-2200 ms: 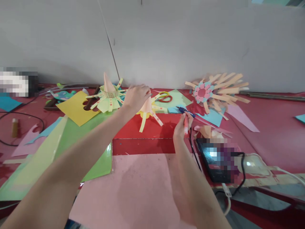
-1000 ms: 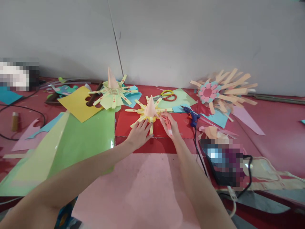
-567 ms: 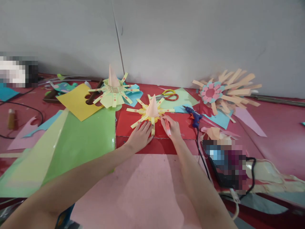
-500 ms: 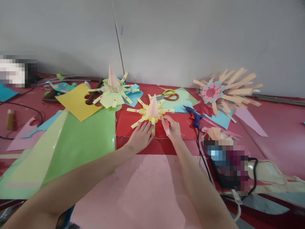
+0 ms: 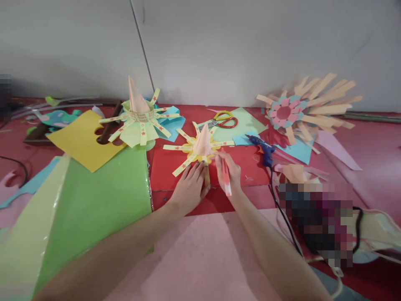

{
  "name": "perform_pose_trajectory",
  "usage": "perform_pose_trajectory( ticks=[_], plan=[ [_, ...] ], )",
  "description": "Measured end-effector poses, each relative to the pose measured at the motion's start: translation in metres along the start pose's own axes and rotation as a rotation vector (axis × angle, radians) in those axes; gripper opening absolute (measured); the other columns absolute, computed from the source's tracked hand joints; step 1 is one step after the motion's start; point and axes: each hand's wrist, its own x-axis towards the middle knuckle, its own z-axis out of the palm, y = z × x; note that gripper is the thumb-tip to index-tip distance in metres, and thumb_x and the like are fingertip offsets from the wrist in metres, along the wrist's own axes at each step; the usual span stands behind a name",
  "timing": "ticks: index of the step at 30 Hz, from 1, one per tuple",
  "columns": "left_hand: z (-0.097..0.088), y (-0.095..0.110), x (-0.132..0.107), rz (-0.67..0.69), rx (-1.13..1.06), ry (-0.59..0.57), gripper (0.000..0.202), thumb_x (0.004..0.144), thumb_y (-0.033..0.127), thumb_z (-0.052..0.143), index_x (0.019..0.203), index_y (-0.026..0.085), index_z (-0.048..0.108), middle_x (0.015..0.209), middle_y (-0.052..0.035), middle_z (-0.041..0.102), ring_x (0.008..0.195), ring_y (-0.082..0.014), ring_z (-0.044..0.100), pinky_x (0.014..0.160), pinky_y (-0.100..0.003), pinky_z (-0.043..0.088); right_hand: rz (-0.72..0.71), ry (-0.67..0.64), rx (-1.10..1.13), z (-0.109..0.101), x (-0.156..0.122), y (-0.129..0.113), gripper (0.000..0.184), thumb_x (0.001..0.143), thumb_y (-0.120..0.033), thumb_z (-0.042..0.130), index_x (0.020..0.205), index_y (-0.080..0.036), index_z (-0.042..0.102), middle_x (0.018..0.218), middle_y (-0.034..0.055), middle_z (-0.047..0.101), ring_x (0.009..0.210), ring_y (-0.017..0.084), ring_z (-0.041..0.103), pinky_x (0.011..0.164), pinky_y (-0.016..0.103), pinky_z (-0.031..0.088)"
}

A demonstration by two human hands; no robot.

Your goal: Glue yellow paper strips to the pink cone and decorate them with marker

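Observation:
A paper craft with a pale peach cone (image 5: 202,142) on a yellow scalloped base lies in front of me. Strips (image 5: 184,164) marked with red stars spread out from it like rays. My left hand (image 5: 189,186) rests with its fingers flat beside the cone, touching the near strip (image 5: 207,177). In my right hand (image 5: 231,171) is a pen (image 5: 226,177) with a red and white barrel. Its tip end is by the right side of the cone's base, partly hidden by my fingers. Red card (image 5: 166,165) lies underneath.
Behind are scissors (image 5: 227,119) and a similar cone craft (image 5: 138,104). To the right lie a blue glue gun (image 5: 266,154), its cord, and a strip flower (image 5: 283,112). Green sheets (image 5: 103,209) and yellow card (image 5: 84,144) cover the left. A pink sheet (image 5: 194,255) lies nearest me.
The view has moved slightly closer. My left hand stays on the near strip. My right hand keeps the pen by the cone's base, and more of the barrel shows.

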Motion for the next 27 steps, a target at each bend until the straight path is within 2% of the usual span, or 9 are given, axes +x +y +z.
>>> perform_pose_trajectory(
  ticks=[3, 6, 9, 11, 15, 18, 22, 27],
  plan=[
    [0.003, -0.002, 0.001, 0.003, -0.018, -0.008, 0.049, 0.092, 0.032, 0.036, 0.133, 0.007, 0.044, 0.143, -0.0139, 0.04, 0.132, -0.0255, 0.037, 0.111, -0.042, 0.028, 0.106, -0.02, 0.162, 0.002, 0.0, -0.002, 0.027, 0.087, -0.04, 0.045, 0.089, -0.02, 0.064, 0.058, -0.0027, 0.058, 0.052, 0.011, 0.055, 0.058, 0.025, 0.049],
    [0.004, -0.002, 0.001, 0.0, -0.025, 0.001, 0.048, 0.092, 0.031, 0.035, 0.135, 0.009, 0.043, 0.143, -0.0128, 0.039, 0.132, -0.0256, 0.037, 0.111, -0.043, 0.028, 0.326, -0.077, 0.399, 0.005, 0.012, 0.007, 0.041, 0.087, -0.05, 0.042, 0.08, -0.018, 0.066, 0.043, -0.0062, 0.044, 0.036, 0.007, 0.038, 0.039, 0.021, 0.034],
    [0.003, -0.001, 0.001, -0.002, -0.024, 0.008, 0.049, 0.093, 0.032, 0.034, 0.134, 0.007, 0.044, 0.143, -0.0141, 0.038, 0.132, -0.0269, 0.037, 0.11, -0.044, 0.031, 0.459, -0.083, 0.508, 0.01, 0.029, 0.015, 0.048, 0.083, -0.053, 0.046, 0.057, -0.016, 0.062, 0.036, -0.0057, 0.04, 0.03, 0.004, 0.029, 0.034, 0.021, 0.023],
    [0.003, -0.002, 0.0, 0.007, -0.029, 0.018, 0.049, 0.093, 0.033, 0.034, 0.133, 0.006, 0.044, 0.143, -0.0149, 0.039, 0.131, -0.0275, 0.038, 0.109, -0.044, 0.032, 0.498, -0.042, 0.514, 0.015, 0.035, 0.017, 0.047, 0.08, -0.052, 0.052, 0.05, -0.016, 0.057, 0.036, -0.0052, 0.042, 0.031, 0.003, 0.026, 0.033, 0.021, 0.021],
    [0.003, -0.004, -0.001, 0.033, -0.072, 0.064, 0.042, 0.093, 0.031, 0.038, 0.124, 0.007, 0.052, 0.139, -0.0159, 0.044, 0.129, -0.0284, 0.041, 0.108, -0.046, 0.033, 0.46, -0.06, 0.523, 0.019, 0.031, 0.014, 0.038, 0.079, -0.05, 0.053, 0.06, -0.017, 0.057, 0.047, -0.0051, 0.049, 0.033, 0.003, 0.031, 0.033, 0.02, 0.021],
    [0.004, -0.005, -0.002, 0.06, -0.102, 0.09, 0.034, 0.092, 0.025, 0.039, 0.115, 0.009, 0.057, 0.13, -0.0149, 0.054, 0.124, -0.0273, 0.047, 0.107, -0.046, 0.034, 0.432, -0.097, 0.505, 0.018, 0.027, 0.014, 0.035, 0.081, -0.051, 0.051, 0.065, -0.019, 0.051, 0.049, -0.0068, 0.048, 0.032, 0.003, 0.036, 0.034, 0.019, 0.024],
    [0.006, -0.006, -0.003, 0.082, -0.125, 0.119, 0.035, 0.093, 0.023, 0.038, 0.121, 0.008, 0.052, 0.125, -0.0123, 0.058, 0.121, -0.0248, 0.05, 0.106, -0.043, 0.036, 0.404, -0.13, 0.481, 0.018, 0.027, 0.017, 0.032, 0.082, -0.048, 0.052, 0.067, -0.021, 0.044, 0.04, -0.0098, 0.042, 0.034, 0.005, 0.039, 0.039, 0.019, 0.029],
    [0.008, -0.008, -0.004, 0.088, -0.1, 0.157, 0.033, 0.093, 0.022, 0.037, 0.118, 0.008, 0.055, 0.125, -0.012, 0.059, 0.121, -0.0242, 0.05, 0.105, -0.04, 0.039, 0.344, -0.156, 0.455, 0.019, 0.028, 0.02, 0.03, 0.084, -0.043, 0.053, 0.066, -0.021, 0.043, 0.044, -0.0082, 0.047, 0.041, 0.007, 0.045, 0.046, 0.02, 0.035]
  ],
)
